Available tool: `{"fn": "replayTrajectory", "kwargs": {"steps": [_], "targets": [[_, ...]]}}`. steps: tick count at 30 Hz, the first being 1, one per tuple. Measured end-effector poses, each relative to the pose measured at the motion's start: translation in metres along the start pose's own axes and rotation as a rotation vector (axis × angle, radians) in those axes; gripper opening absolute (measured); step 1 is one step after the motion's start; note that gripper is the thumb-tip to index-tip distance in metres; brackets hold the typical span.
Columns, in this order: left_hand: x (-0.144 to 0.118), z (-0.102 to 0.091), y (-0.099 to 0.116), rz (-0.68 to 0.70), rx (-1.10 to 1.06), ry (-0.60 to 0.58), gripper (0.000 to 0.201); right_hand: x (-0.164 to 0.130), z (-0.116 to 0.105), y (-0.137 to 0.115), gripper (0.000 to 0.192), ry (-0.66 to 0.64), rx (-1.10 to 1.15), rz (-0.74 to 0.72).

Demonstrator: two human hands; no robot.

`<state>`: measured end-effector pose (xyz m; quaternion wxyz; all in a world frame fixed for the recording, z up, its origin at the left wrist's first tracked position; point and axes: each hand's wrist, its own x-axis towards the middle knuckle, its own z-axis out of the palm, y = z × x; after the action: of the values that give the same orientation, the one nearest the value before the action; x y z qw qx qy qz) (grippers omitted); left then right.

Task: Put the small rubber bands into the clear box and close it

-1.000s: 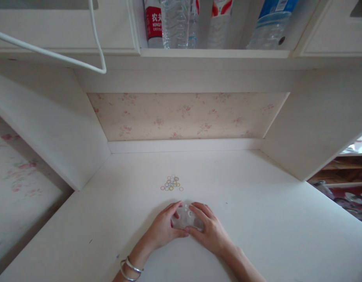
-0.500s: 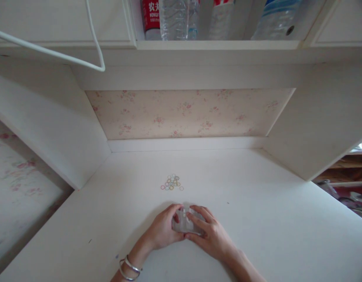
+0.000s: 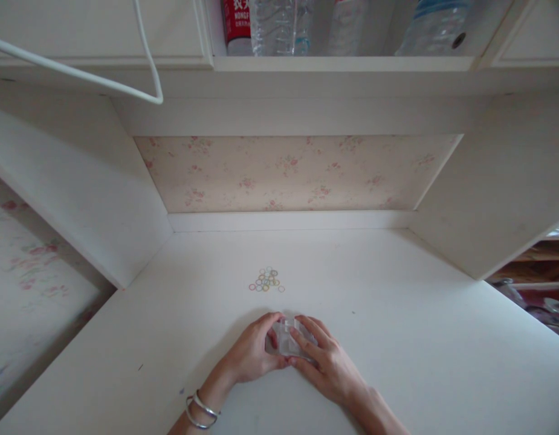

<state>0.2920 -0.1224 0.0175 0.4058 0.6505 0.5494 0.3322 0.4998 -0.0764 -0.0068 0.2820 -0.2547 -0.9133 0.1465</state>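
Near the front of the bench (image 3: 397, 338), the left hand (image 3: 252, 353) and right hand (image 3: 327, 362) are clasping what looks like a small clear box (image 3: 286, 341); coloured rubber bands (image 3: 266, 280) are lying loose just beyond, none yet gathered.

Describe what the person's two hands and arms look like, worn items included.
Both forearms are bare, with no sleeves in view. The left hand has two thin silver bangles stacked loosely at the wrist. The right hand wears nothing visible: no ring, watch or glove. Fingernails look short; any polish is too small to tell.
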Motion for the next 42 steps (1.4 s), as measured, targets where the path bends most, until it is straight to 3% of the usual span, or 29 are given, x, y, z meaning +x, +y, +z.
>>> {"fn": "replayTrajectory", "kwargs": {"steps": [13, 21, 26, 30, 32, 34, 38, 42], "targets": [[0.000, 0.000, 0.004, -0.055, -0.057, 0.000, 0.066, 0.000, 0.000, 0.001, 0.050, -0.003, -0.001, 0.006], [0.000, 0.002, -0.006, -0.090, -0.098, -0.004, 0.071, -0.001, 0.001, 0.004, 0.048, 0.081, 0.161, 0.092], [0.001, 0.002, -0.009, -0.129, -0.054, -0.009, 0.075, 0.000, 0.002, 0.013, 0.041, 0.266, 0.440, 0.336], [0.002, 0.002, -0.010, -0.158, -0.019, 0.004, 0.074, 0.007, -0.004, 0.026, 0.043, 0.608, 0.894, 0.751], [0.002, 0.002, -0.010, -0.167, -0.019, 0.001, 0.074, 0.009, -0.013, 0.035, 0.045, 0.726, 1.001, 0.929], [0.002, 0.002, -0.009, -0.171, -0.024, -0.008, 0.074, 0.008, -0.025, 0.047, 0.046, 0.738, 0.936, 1.012], [0.002, 0.001, -0.006, -0.160, -0.004, 0.009, 0.074, -0.001, -0.052, 0.079, 0.049, 0.666, 0.538, 1.027], [0.002, 0.001, -0.003, -0.161, -0.006, 0.019, 0.074, -0.014, -0.075, 0.116, 0.050, 0.532, 0.202, 1.075]]}}
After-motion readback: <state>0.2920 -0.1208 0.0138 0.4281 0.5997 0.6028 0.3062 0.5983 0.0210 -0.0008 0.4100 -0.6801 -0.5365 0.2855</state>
